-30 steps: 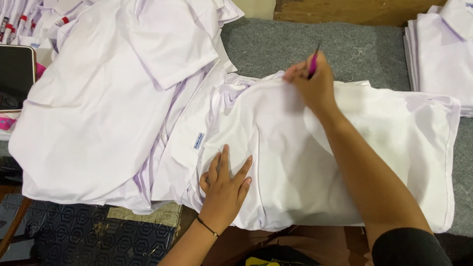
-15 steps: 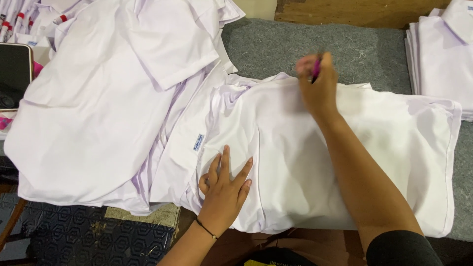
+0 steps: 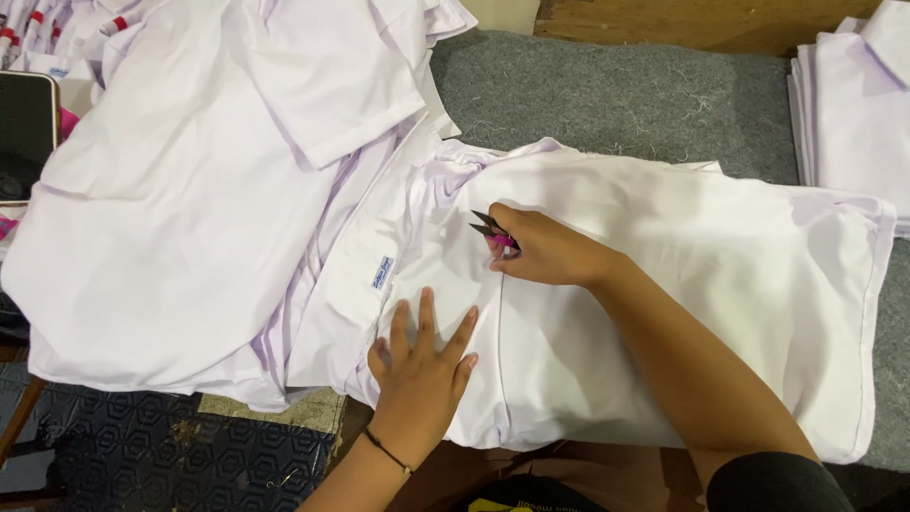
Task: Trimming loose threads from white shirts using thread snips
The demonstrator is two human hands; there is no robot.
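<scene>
white cloth: a white shirt (image 3: 664, 313) lies flat across the middle and right of the frame, on a grey felt-covered table (image 3: 616, 95).
left hand: the left hand (image 3: 422, 365) is in the lower middle, fingers spread and released, palm pressed flat on the shirt, grasping nothing.
right hand: the right hand (image 3: 545, 251) sits at the centre, clenched round small pink-handled snips (image 3: 493, 230), whose dark blades point toward the upper left, just over the cloth.
label: a small blue-and-white tag (image 3: 382, 272) shows on a fold left of centre, near the left hand.
pile: more white shirts (image 3: 209, 190) are heaped over the upper left of the frame.
stack: a folded white stack (image 3: 853, 104) sits at the upper right edge.
dark tray: a dark flat thing (image 3: 27, 133) at the far left edge; what it is, cannot tell.
step in hand: this looks like trimming loose threads, one hand flattening the cloth.
next move: it would call for keeping the cloth taut and the blade tips clear of the fabric itself.
</scene>
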